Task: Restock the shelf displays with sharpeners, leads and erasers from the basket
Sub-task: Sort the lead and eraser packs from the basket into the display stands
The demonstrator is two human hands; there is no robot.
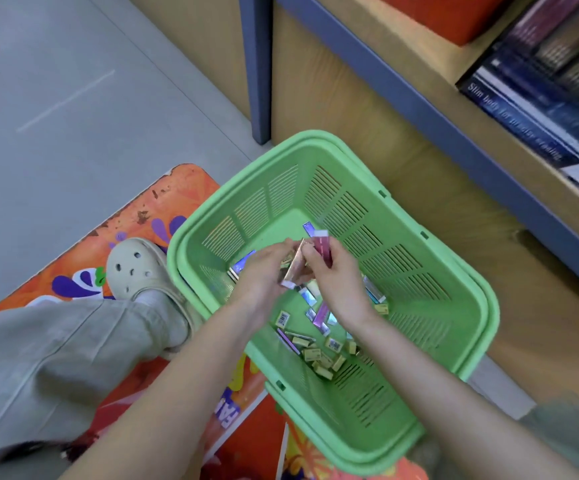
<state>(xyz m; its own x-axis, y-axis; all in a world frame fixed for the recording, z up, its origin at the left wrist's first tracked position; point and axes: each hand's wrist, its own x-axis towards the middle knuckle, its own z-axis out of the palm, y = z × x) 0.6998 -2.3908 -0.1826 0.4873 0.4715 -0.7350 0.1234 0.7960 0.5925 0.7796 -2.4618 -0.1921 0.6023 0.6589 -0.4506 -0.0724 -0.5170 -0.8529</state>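
The floor [73, 81] here is smooth grey, with one pale scuff line [65, 102] running slantwise across it. On it lies an orange floor graphic [184, 192] splashed with purple and white (its far edge is chipped and worn). Beside that stands a shelf unit [350, 109] of light wood, its corner carried by a blue metal upright [258, 64] and its shelf front trimmed with a blue rail [437, 116]. At the shelf's front edge dark boxes [530, 112] lie in a row, and a red box [454, 19] sits further along. The light is soft and even.
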